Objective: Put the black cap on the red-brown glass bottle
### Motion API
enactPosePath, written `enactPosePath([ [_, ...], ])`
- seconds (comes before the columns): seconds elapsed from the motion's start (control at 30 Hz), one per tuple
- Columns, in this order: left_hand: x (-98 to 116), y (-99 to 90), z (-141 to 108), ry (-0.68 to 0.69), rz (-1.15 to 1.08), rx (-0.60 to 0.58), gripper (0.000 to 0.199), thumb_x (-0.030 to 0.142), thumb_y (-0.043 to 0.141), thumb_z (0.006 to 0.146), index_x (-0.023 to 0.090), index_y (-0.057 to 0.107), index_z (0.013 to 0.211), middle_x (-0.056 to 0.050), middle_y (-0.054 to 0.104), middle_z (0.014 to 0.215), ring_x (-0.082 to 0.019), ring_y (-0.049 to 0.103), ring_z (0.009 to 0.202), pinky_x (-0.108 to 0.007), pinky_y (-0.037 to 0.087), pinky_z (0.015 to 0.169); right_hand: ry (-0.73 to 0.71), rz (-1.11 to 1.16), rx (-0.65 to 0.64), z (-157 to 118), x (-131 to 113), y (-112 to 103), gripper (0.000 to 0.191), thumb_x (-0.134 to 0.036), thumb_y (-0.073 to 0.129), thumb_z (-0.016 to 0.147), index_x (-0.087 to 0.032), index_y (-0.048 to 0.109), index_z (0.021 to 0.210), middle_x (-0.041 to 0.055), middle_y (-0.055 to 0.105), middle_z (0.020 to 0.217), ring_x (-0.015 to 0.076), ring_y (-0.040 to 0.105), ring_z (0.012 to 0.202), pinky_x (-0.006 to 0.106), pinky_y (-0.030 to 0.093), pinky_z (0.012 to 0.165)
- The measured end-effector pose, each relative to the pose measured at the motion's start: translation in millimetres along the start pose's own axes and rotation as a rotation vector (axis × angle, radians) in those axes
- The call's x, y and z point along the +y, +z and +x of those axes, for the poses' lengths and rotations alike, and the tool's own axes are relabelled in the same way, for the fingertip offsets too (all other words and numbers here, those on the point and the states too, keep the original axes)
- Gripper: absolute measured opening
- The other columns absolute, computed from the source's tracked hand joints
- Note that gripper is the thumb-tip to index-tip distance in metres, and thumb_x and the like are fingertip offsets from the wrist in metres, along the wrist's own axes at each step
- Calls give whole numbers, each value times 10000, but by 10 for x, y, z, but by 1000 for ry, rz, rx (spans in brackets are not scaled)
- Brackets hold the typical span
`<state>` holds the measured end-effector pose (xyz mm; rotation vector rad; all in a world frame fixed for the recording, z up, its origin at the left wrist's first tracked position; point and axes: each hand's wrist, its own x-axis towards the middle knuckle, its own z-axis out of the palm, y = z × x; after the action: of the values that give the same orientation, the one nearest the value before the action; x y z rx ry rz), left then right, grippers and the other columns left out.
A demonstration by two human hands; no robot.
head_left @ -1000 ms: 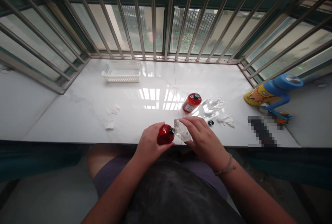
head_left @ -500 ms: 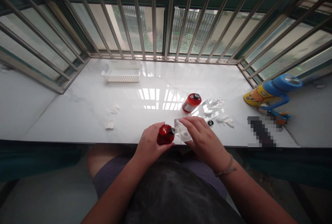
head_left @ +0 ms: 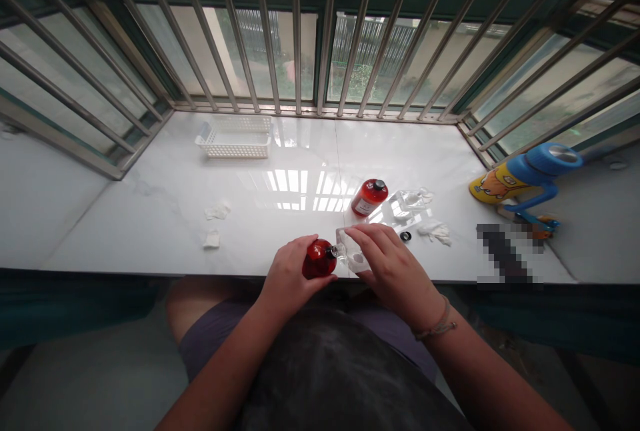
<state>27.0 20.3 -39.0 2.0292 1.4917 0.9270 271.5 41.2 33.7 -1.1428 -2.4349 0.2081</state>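
Observation:
My left hand (head_left: 290, 274) is wrapped round a red bottle (head_left: 318, 259), whose dark neck points right. In my right hand (head_left: 393, 264) is a clear glass bottle (head_left: 353, 250), tilted so that its mouth meets the red bottle's neck. Both are held at the front edge of the counter; whether liquid passes between them I cannot tell. Just beyond stands another red bottle (head_left: 369, 198) with a black cap and a pale label. A small black ring-like cap (head_left: 405, 236) lies right of my right hand.
On the white counter (head_left: 165, 218) are a white perforated basket (head_left: 235, 150) at the back left, crumpled tissues (head_left: 213, 239), a clear glass container (head_left: 403, 206), crumpled white wrapping (head_left: 437, 232) and a blue-yellow flask (head_left: 520, 174). Metal window bars (head_left: 297, 51) stand behind.

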Motion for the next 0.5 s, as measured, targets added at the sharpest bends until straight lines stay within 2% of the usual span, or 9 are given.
enactPosePath([
  [0.5,12,7,0,-2,-2,-5,849,402,996,745,298,518,1438,-98,708,1391,-348,699,1265,-545,574,1085,-1,-23,-24,3,-8,-24,725,16,577,867,-204,486,1551,158,634,1388,346,578,1288,588,528,1152],
])
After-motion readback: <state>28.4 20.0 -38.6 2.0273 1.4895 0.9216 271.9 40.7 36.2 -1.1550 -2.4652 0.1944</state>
